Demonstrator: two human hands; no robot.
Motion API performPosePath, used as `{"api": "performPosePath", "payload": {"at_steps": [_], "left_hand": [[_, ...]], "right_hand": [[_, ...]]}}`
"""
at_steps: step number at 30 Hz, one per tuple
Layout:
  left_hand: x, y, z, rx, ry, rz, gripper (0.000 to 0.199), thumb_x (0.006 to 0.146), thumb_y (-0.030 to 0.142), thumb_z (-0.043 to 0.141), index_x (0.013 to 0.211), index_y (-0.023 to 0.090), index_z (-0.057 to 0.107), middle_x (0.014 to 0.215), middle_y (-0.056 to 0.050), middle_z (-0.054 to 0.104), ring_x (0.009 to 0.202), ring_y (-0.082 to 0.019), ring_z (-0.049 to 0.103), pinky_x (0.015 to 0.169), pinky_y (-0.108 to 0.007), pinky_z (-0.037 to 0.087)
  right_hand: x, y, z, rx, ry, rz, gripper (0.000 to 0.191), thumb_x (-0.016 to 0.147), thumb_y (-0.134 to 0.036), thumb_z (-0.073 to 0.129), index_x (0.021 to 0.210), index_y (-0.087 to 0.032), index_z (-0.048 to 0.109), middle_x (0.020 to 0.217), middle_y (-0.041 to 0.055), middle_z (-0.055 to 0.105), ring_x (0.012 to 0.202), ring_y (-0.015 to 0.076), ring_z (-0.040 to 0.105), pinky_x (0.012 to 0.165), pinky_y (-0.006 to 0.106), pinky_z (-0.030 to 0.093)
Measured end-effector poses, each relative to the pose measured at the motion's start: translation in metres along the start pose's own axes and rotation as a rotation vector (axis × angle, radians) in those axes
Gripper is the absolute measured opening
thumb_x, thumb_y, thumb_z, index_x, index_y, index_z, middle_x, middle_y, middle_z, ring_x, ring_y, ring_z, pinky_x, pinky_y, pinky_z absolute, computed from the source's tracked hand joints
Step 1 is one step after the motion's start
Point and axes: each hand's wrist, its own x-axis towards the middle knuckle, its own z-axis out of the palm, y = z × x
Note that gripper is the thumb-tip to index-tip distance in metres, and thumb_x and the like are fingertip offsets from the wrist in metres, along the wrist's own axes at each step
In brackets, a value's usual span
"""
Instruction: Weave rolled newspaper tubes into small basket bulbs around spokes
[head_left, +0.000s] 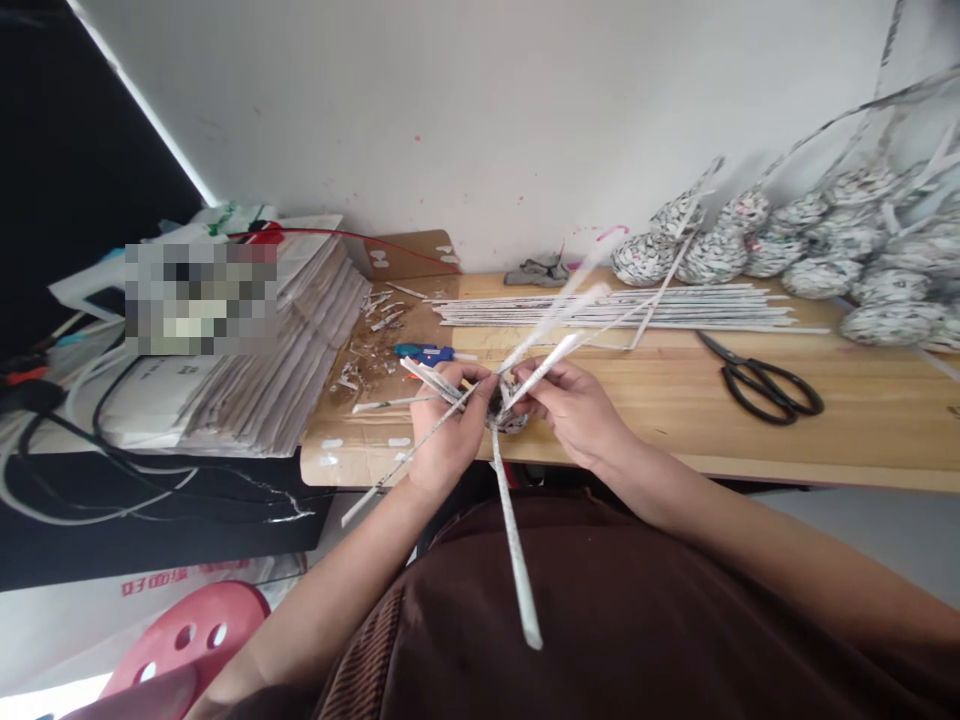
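Between my hands, at the table's front edge, is a small woven piece (510, 421) of rolled newspaper, with several long paper strips (514, 540) sticking out around it. My left hand (453, 425) is closed around its left side, thumb on top near the middle. On the right, my right hand (571, 405) pinches a pale paper tube (551, 365) that slants up from the piece. Part of the weave is hidden behind my fingers. Just beyond my left hand lies a blue glue gun (426, 354).
Behind my hands lies a row of rolled paper tubes (600, 307). Black-handled scissors (765, 380) rest to the right. Many woven paper balls (712, 256) are heaped at the back right. A tall newspaper stack (300, 340) with cables stands left; a pink stool (202, 625) is below.
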Motion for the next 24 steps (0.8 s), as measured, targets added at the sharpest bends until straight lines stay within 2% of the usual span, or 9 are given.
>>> {"api": "performPosePath", "payload": {"at_steps": [4, 10, 14, 16, 19, 24], "left_hand": [[-0.001, -0.001, 0.001, 0.04, 0.002, 0.016, 0.004, 0.088, 0.019, 0.068, 0.083, 0.019, 0.067, 0.081, -0.002, 0.07, 0.082, -0.017, 0.065, 0.082, -0.031, 0.051], [-0.004, 0.0, 0.0, 0.021, -0.052, 0.039, 0.003, 0.086, 0.017, 0.068, 0.086, 0.021, 0.068, 0.086, -0.003, 0.07, 0.085, -0.018, 0.066, 0.082, -0.033, 0.053], [-0.004, 0.001, 0.0, -0.035, -0.045, 0.019, 0.005, 0.085, 0.016, 0.069, 0.084, 0.021, 0.069, 0.085, -0.002, 0.07, 0.082, -0.018, 0.065, 0.078, -0.033, 0.053], [-0.005, 0.002, 0.0, -0.05, -0.038, 0.009, 0.004, 0.085, 0.016, 0.068, 0.084, 0.02, 0.069, 0.084, -0.002, 0.069, 0.081, -0.017, 0.066, 0.075, -0.031, 0.053], [-0.005, 0.002, -0.001, -0.067, -0.061, 0.032, 0.005, 0.085, 0.016, 0.068, 0.086, 0.02, 0.07, 0.085, -0.002, 0.07, 0.08, -0.016, 0.066, 0.075, -0.03, 0.054], [-0.007, 0.006, -0.007, -0.073, -0.086, 0.099, 0.011, 0.086, 0.014, 0.064, 0.09, 0.021, 0.072, 0.091, -0.004, 0.071, 0.086, -0.016, 0.068, 0.081, -0.029, 0.056]], "right_hand": [[0.0, -0.001, -0.003, -0.063, -0.069, -0.024, 0.036, 0.066, -0.04, 0.088, 0.089, -0.018, 0.071, 0.074, -0.0019, 0.068, 0.064, 0.0106, 0.064, 0.064, 0.026, 0.058], [0.002, -0.014, -0.003, -0.315, -0.147, -0.151, 0.031, 0.071, -0.044, 0.084, 0.08, -0.018, 0.071, 0.064, -0.0021, 0.065, 0.056, 0.0104, 0.059, 0.05, 0.022, 0.049], [0.0, -0.02, -0.001, -0.396, -0.142, -0.155, 0.033, 0.072, -0.048, 0.082, 0.074, -0.017, 0.069, 0.056, -0.0021, 0.063, 0.045, 0.009, 0.054, 0.041, 0.021, 0.045], [-0.001, -0.018, -0.002, -0.39, -0.117, -0.159, 0.036, 0.073, -0.05, 0.08, 0.071, -0.017, 0.067, 0.058, -0.0006, 0.065, 0.044, 0.0095, 0.056, 0.039, 0.02, 0.046], [-0.002, -0.013, -0.005, -0.383, -0.081, -0.134, 0.034, 0.074, -0.049, 0.08, 0.075, -0.017, 0.067, 0.06, 0.0, 0.067, 0.048, 0.0115, 0.061, 0.043, 0.021, 0.052], [-0.002, -0.01, -0.01, -0.347, -0.121, -0.105, 0.034, 0.076, -0.048, 0.08, 0.082, -0.018, 0.068, 0.064, -0.0007, 0.068, 0.05, 0.0125, 0.065, 0.048, 0.023, 0.056]]}}
